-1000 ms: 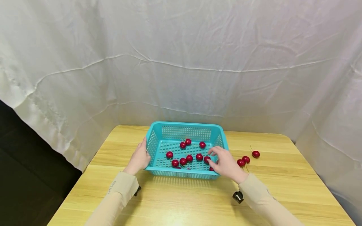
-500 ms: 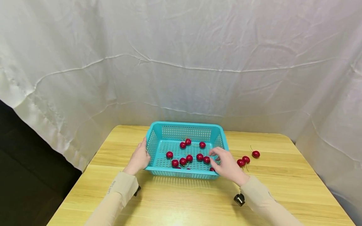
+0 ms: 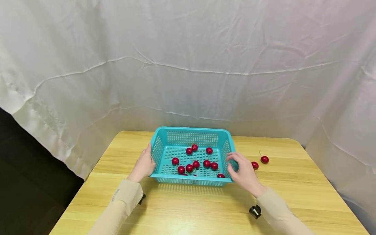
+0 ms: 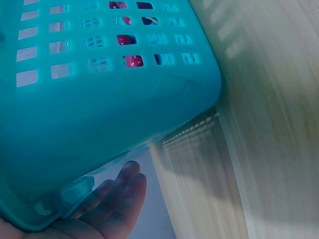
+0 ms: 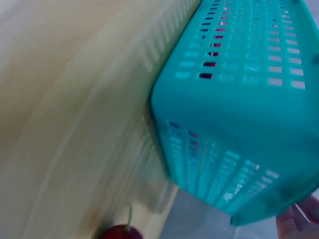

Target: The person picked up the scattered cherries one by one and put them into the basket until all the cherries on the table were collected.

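In the head view, a turquoise basket [image 3: 192,130] stands on the table [image 3: 182,212], red cherries [image 3: 189,168] scattered over its floor; the left hand [image 3: 144,164] grips its left rim, the right hand [image 3: 243,170] is at the right rim, thumb and curved fingers parted, and two loose cherries [image 3: 264,160] lie farther right. The left wrist view shows fingers outside the basket by its rim; the right wrist view shows fingers near the rim and a cherry on the table
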The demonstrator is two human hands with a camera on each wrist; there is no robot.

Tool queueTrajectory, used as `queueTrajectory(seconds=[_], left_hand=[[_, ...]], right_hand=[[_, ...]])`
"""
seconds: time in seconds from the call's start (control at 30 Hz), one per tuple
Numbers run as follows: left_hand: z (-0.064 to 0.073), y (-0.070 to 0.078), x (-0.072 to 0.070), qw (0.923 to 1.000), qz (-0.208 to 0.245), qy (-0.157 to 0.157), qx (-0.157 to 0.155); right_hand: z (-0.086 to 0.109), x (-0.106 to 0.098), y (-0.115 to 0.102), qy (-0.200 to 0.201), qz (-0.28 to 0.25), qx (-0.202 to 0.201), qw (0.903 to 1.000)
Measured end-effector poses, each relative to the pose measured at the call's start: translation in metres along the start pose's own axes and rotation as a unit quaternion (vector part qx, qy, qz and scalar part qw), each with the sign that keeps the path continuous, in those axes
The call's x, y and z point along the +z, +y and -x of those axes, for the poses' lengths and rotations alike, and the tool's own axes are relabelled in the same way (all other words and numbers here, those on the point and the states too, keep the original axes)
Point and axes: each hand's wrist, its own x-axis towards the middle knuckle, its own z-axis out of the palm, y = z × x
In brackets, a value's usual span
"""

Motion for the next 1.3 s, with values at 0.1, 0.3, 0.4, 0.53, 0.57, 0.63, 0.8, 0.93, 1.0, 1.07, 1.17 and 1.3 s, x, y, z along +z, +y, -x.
queueTrajectory(seconds=[0.1, 0.3, 0.4, 0.53, 0.57, 0.63, 0.8, 0.93, 1.0, 1.07, 1.17, 1.3], left_hand=[[0.000, 0.000, 0.000, 1.0000, -0.002, 0.005, 0.003], [0.001, -0.001, -0.001, 0.9999, -0.007, 0.010, 0.006], [0.002, -0.002, -0.002, 0.9999, -0.010, 0.010, 0.006], [0.003, -0.002, -0.003, 0.9999, -0.011, 0.009, 0.004], [0.003, -0.002, -0.003, 0.9999, -0.011, 0.010, 0.004], [0.003, -0.002, -0.004, 0.9999, -0.012, 0.010, 0.003], [0.003, -0.002, -0.004, 0.9999, -0.013, 0.008, 0.006], [0.002, -0.001, -0.003, 0.9998, -0.015, 0.007, 0.006], [0.002, 0.000, -0.003, 0.9998, -0.015, 0.007, 0.005], [0.002, 0.000, -0.003, 0.9999, -0.013, 0.007, 0.004], [0.002, 0.001, -0.001, 0.9999, -0.011, 0.005, 0.007], [0.001, 0.001, 0.000, 1.0000, -0.006, -0.002, 0.001]], right_hand=[[0.003, -0.003, 0.005, 0.024, -0.003, 0.013, 0.9996], [0.009, -0.010, 0.017, 0.064, -0.016, 0.044, 0.9968], [0.011, -0.012, 0.025, 0.072, -0.026, 0.062, 0.9951], [0.012, -0.015, 0.036, 0.074, -0.032, 0.089, 0.9928], [0.012, -0.016, 0.038, 0.071, -0.033, 0.099, 0.9920], [0.013, -0.018, 0.042, 0.060, -0.036, 0.123, 0.9899], [0.014, -0.023, 0.051, 0.026, -0.038, 0.180, 0.9826], [0.014, -0.027, 0.059, 0.014, -0.047, 0.198, 0.9790], [0.015, -0.030, 0.063, 0.008, -0.047, 0.204, 0.9779], [0.015, -0.034, 0.067, 0.001, -0.047, 0.214, 0.9757], [0.016, -0.040, 0.075, -0.013, -0.040, 0.238, 0.9704], [0.018, -0.047, 0.085, -0.025, -0.024, 0.267, 0.9630]])
